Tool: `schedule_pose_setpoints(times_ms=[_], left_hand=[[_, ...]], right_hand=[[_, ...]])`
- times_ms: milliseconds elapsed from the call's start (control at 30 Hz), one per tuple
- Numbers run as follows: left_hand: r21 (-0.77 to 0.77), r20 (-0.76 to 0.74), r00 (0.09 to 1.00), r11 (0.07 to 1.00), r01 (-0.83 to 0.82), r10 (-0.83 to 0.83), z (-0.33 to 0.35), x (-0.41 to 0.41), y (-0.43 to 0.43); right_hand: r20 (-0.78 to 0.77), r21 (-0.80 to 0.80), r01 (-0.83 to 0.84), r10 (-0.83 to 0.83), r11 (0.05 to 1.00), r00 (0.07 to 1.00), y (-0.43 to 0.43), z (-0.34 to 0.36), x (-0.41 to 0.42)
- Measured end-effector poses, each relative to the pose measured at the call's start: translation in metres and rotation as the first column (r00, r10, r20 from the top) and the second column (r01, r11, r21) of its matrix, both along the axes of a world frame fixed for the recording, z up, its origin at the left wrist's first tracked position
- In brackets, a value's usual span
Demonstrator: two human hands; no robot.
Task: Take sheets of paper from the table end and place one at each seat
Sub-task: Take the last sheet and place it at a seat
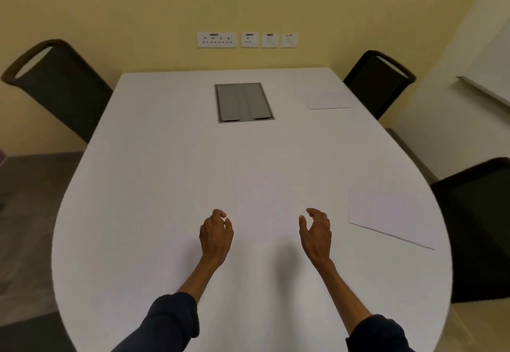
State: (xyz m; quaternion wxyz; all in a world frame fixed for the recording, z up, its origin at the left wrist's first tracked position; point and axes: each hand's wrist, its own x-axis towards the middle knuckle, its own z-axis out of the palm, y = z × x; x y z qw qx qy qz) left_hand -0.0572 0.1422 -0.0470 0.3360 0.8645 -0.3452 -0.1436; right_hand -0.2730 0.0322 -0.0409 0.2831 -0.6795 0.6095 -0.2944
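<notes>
A faint white stack of paper [266,202] lies on the white table [154,175] just ahead of my hands. My left hand [216,234] hovers at the stack's near left corner, fingers curled, holding nothing. My right hand [316,231] hovers at its near right side, fingers apart and empty. One sheet [386,210] lies by the near right chair [480,227]. Another sheet [329,100] lies in front of the far right chair [379,81]. No sheet shows at the far left chair [59,86].
A grey cable hatch [244,102] is set into the table's middle near the far end. Wall sockets [247,40] sit on the yellow wall behind. A whiteboard edge [483,89] shows at the right. Dark floor lies to the left.
</notes>
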Motion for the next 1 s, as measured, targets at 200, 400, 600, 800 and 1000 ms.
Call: schedule_pose_setpoints(times_ms=[200, 400, 600, 800, 1000], left_hand=[[0.152, -0.108, 0.989, 0.985, -0.082, 0.099, -0.031, 0.011, -0.040], [0.368, -0.203, 0.961, 0.924, -0.102, 0.187, -0.064, 0.003, -0.080], [0.581, -0.104, 0.972, 0.806, -0.114, 0.213, -0.085, -0.014, -0.108], [0.609, -0.155, 0.940, 0.779, -0.150, 0.303, -0.093, -0.019, -0.121], [0.589, -0.212, 0.908, 0.789, -0.176, 0.361, -0.094, -0.023, -0.126]], right_hand=[[-0.014, 0.180, 0.000, 0.003, 0.984, 1.000, -0.052, -0.038, 0.027], [-0.181, 0.353, -0.003, 0.071, 0.936, 0.981, -0.077, -0.079, 0.040], [-0.358, 0.390, 0.038, 0.113, 0.920, 0.927, -0.087, -0.101, 0.049], [-0.401, 0.429, 0.012, 0.179, 0.903, 0.898, -0.087, -0.101, 0.064], [-0.371, 0.448, 0.031, 0.154, 0.893, 0.916, -0.081, -0.099, 0.072]])
